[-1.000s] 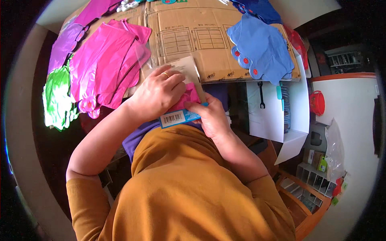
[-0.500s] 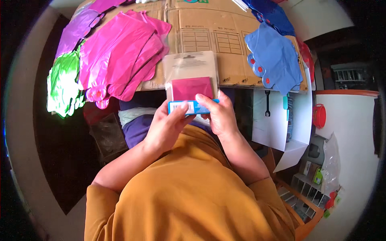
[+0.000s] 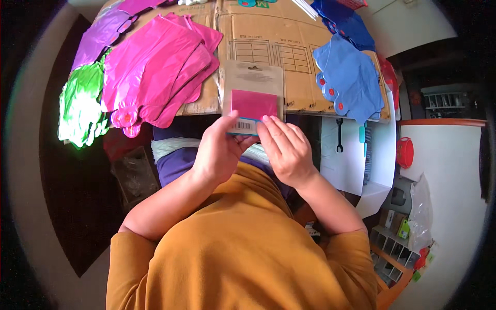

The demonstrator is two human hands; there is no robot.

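Note:
A flat clear plastic package [image 3: 254, 82] holds a folded pink sheet [image 3: 253, 103], and its far end has a hang hole. Along its near edge runs a blue and white strip with a barcode [image 3: 243, 126]. My left hand [image 3: 219, 147] is closed on the package's near left corner, thumb on top and fingers underneath. Fingers stretched out close together, my right hand [image 3: 288, 151] lies flat over the near right corner; its thumb is hidden. The package's far part is over the front edge of the cardboard [image 3: 248, 23].
Pink plastic pieces [image 3: 155, 67] lie fanned at left, beside shiny green [image 3: 82, 98] and purple ones [image 3: 101, 41]. Blue pieces [image 3: 351, 77] overhang the right edge. Below hang a black tool [image 3: 339, 135] and white panels [image 3: 341, 165]; a red basket [image 3: 405, 153] is farther right.
The package has shifted slightly right. My right hand's thumb has left the blue strip, and its fingers now lie across the near right corner. My left thumb has moved toward the package's left edge.

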